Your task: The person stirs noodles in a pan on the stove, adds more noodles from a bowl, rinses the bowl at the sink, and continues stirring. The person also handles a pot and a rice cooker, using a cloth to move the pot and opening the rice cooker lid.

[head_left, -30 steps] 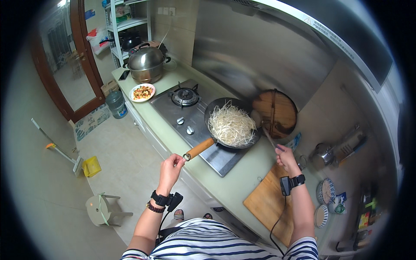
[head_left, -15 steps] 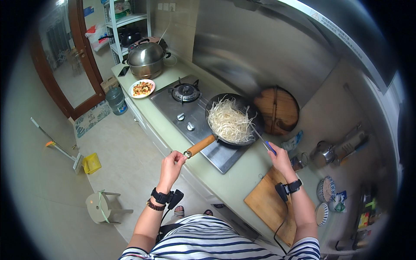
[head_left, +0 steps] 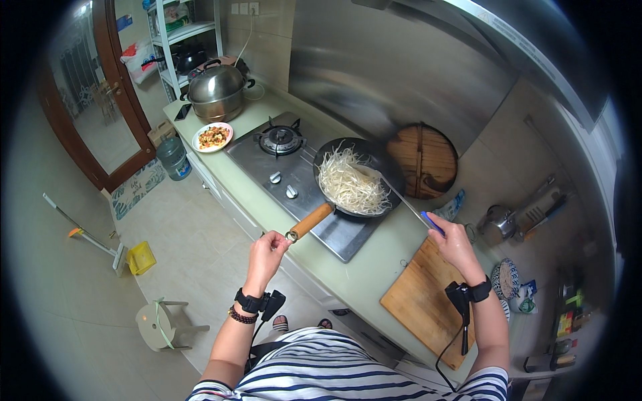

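A dark wok with a wooden handle sits on the right burner of the stove, heaped with pale bean sprouts. My left hand is closed in a pinch on the metal ring at the end of the wok's handle. In my right hand is a long metal spatula by its blue grip. The spatula's head lies at the upper right of the sprouts, its blade partly hidden among them.
A round wooden lid leans against the backsplash right of the wok. A cutting board lies under my right forearm. Leftward stand a plate of cooked food and a steel pot. A stool is on the floor.
My right hand has drawn right and slightly closer, and the spatula's head has risen from the sprouts' right edge to their upper right. The left hand keeps its grip on the handle ring.
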{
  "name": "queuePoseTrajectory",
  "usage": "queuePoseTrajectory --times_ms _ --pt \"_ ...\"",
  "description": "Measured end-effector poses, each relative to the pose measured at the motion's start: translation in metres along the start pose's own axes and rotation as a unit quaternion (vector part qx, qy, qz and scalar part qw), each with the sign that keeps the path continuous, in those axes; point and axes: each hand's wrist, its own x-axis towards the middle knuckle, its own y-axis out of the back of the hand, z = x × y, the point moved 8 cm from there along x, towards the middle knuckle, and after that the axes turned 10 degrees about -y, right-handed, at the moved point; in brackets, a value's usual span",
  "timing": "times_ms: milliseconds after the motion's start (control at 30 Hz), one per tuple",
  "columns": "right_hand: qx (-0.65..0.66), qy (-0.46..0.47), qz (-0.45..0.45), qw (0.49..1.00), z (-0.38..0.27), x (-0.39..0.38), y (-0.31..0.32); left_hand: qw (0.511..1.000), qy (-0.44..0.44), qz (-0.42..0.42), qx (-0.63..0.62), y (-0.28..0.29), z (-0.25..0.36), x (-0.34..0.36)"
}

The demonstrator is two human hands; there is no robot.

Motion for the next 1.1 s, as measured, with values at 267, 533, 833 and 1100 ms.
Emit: queuePoseTrajectory --times_ms 267,533,833,1100 --pt "-0.04 -0.052 -0.035 0.997 0.012 -0.004 -0.043 0.999 0.025 -0.017 -0.019 -0.007 -0.013 0.007" --pt "-0.174 -0.051 -0.012 0.983 0.004 0.002 -0.07 0.993 0.049 -0.044 -0.099 -0.021 -0.031 0.011" --pt "-0.243 -0.03 -0.03 0.969 -0.01 0.017 -0.091 0.976 0.099 -0.067 -0.184 -0.028 -0.043 0.013" --pt "-0.232 -0.018 -0.041 0.972 -0.014 0.027 -0.094 0.973 0.103 -0.063 -0.197 -0.027 -0.047 0.015"
